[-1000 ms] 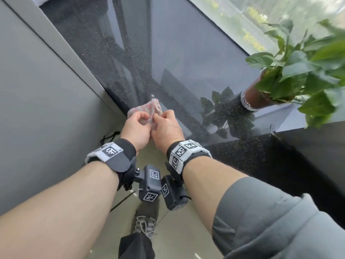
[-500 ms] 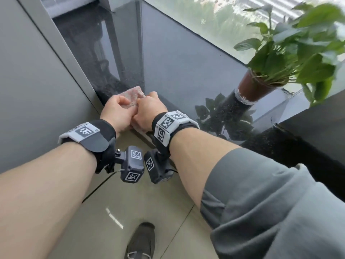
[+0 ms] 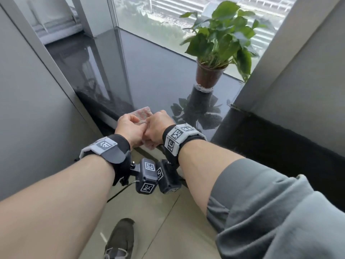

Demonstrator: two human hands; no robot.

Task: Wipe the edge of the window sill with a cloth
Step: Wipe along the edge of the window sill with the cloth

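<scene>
A glossy black stone window sill (image 3: 156,75) runs from the window towards me, and its front edge (image 3: 104,109) lies just beyond my hands. A small pinkish cloth (image 3: 143,114) is held over that edge. My left hand (image 3: 129,130) and my right hand (image 3: 158,128) sit side by side, both closed on the cloth. Part of the cloth lies on top of the sill; a fold shows below my knuckles. My fingers hide the rest of it.
A potted green plant (image 3: 209,75) stands on the sill at the right, close to a grey wall pillar (image 3: 291,71). A grey panel (image 3: 28,101) borders the left. Below is a tiled floor (image 3: 153,212) with my shoe (image 3: 121,238).
The view has tilted upward, so the window and the plant show more fully. Both hands stay closed on the cloth at the sill's edge, now more central and nearer the plant.
</scene>
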